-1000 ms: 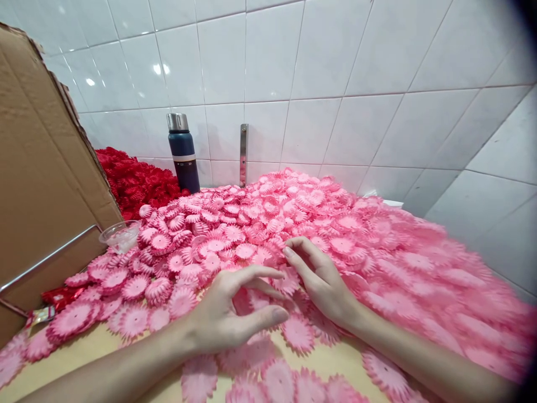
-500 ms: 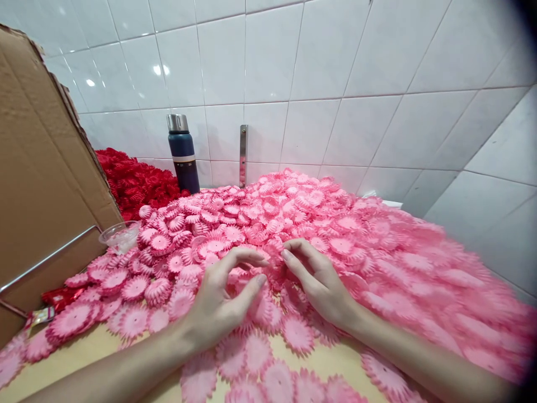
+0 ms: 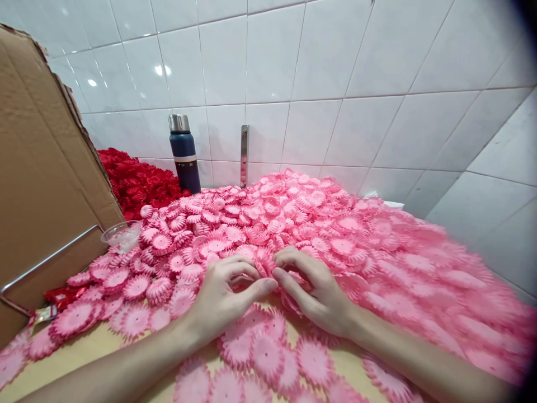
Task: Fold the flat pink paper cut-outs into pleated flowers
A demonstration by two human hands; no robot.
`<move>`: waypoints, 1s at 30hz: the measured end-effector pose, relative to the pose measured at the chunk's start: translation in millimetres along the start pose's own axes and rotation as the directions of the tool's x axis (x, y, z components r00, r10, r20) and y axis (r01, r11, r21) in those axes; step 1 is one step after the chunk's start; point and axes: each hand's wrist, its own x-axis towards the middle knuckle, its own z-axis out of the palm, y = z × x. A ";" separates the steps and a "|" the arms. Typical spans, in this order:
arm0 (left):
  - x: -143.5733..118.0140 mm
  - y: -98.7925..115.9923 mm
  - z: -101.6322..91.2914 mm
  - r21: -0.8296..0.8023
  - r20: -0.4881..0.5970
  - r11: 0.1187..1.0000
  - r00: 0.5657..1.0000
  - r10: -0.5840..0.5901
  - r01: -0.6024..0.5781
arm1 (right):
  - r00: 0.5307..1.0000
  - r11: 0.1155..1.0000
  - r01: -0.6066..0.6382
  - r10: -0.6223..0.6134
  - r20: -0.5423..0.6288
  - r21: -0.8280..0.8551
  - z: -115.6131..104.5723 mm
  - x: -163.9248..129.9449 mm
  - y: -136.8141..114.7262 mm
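A big heap of pink frilled paper flowers [image 3: 319, 224] covers the table. My left hand [image 3: 222, 299] and my right hand [image 3: 312, 288] meet at the heap's near edge, fingertips almost touching. Both hands pinch pink flowers [image 3: 264, 266] between thumb and fingers at that spot. Loose flat pink flowers [image 3: 264, 352] lie on the tan tabletop [image 3: 84, 352] just below my wrists.
A tall cardboard sheet [image 3: 42, 168] stands at the left with a metal rod [image 3: 46, 260] against it. Behind it lies a pile of red flowers [image 3: 136, 182]. A dark blue flask [image 3: 183, 154] stands by the white tiled wall [image 3: 335, 84]. A clear plastic cup [image 3: 121, 235] sits at left.
My left hand slid forward from lying flat and open to curl against the heap. My right hand drew in to meet it. Loose flowers spread out under my wrists.
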 end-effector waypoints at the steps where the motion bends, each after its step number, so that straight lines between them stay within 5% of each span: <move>1: 0.7 -0.3 -0.1 0.024 -0.012 1.000 1.000 0.001 -0.001 | 1.000 1.000 0.024 -0.024 0.005 -0.005 0.2 -0.1 -0.9; 4: 1.8 -0.5 -0.1 0.040 -0.024 0.999 1.000 -0.004 0.005 | 1.000 1.000 -0.001 0.001 -0.009 0.008 0.4 -0.3 -1.3; 7: 0.3 1.8 -1.9 0.011 -0.073 1.000 0.997 -0.017 0.018 | 0.977 0.978 -0.185 0.194 -0.090 0.100 -0.5 0.3 4.9; 10: -3.7 6.3 -5.6 -0.045 -0.124 0.998 0.992 0.029 -0.034 | 0.880 0.885 -0.367 0.430 -0.200 0.285 -3.1 2.0 16.8; 13: -6.8 10.6 -8.2 -0.093 -0.098 0.987 0.988 0.119 -0.128 | 0.809 0.817 -0.407 0.530 -0.255 0.408 -6.1 3.9 24.6; 17: -4.8 10.4 -6.0 -0.024 0.008 0.993 0.994 0.113 -0.113 | 0.878 0.880 -0.373 0.438 -0.195 0.295 -7.1 4.6 17.6; 22: -0.9 4.2 -1.8 0.048 -0.026 0.999 0.999 0.020 -0.018 | 0.976 0.984 -0.165 0.174 -0.132 0.073 -5.7 3.9 4.9; 30: -0.7 -0.2 -1.0 0.097 -0.014 0.995 1.000 0.000 0.001 | 0.999 0.999 0.041 -0.041 -0.016 0.002 -2.1 1.9 1.6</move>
